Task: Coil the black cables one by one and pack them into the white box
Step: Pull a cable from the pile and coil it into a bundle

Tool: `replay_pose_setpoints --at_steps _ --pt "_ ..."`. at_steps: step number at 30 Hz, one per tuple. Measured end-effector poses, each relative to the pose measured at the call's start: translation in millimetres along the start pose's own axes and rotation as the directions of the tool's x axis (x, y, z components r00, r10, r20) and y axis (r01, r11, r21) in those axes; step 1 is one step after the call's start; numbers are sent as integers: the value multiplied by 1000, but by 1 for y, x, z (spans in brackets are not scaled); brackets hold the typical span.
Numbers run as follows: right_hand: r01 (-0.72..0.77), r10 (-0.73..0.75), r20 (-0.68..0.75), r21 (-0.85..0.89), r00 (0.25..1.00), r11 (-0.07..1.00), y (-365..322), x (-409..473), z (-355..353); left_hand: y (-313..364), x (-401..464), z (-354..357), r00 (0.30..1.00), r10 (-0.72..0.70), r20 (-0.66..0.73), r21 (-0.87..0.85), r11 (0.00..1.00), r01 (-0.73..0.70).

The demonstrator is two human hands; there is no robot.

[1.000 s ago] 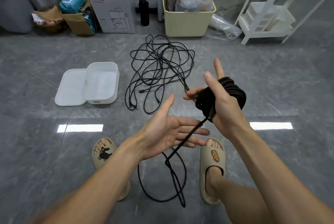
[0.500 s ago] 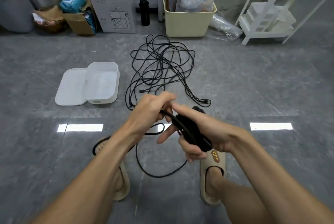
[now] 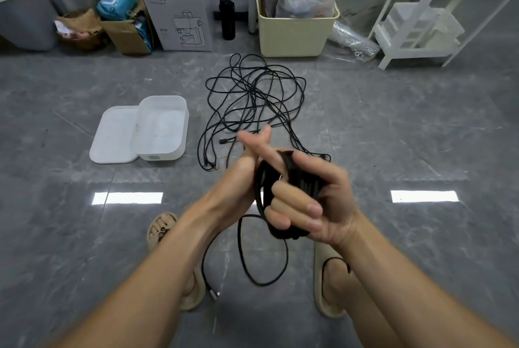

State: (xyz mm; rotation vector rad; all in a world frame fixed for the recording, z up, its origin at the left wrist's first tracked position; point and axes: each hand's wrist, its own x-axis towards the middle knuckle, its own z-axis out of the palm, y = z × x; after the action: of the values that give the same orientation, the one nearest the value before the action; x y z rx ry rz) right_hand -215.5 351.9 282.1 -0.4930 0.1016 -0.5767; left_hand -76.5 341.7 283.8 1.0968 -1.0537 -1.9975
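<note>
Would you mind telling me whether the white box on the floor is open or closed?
Open. The white box shows its bare interior, and its lid lies flat beside it on the floor.

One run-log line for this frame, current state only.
stage: coiling | right hand: grip on black coil | left hand: feeding loose tail | white box: open, empty | cable pile: on floor

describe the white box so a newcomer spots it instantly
On the grey tiled floor, left of the tangled pile of black cables, sits a white rounded-corner plastic box. Its flat white lid lies alongside. Unlike the cream bin behind, it is shallow.
</note>
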Motion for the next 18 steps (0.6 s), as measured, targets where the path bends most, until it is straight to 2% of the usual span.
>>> replay_pose_setpoints --at_steps 5,9,14,18 --pt "192 -184 -97 73 978 979 -8 -3 -9 -2 -2 7 995 -88 56 -56 994 91" --pt "274 -262 -250 13 932 962 -15 -5 -12 -10 3 3 987 -157 42 -81 984 160" --pt "383 -361 -534 -75 765 921 -26 -7 -9 -15 6 1 967 -240 83 -51 968 245" --pt "413 -420 -621 -165 662 895 -32 -6 -3 -13 7 0 965 -256 61 -38 965 258"
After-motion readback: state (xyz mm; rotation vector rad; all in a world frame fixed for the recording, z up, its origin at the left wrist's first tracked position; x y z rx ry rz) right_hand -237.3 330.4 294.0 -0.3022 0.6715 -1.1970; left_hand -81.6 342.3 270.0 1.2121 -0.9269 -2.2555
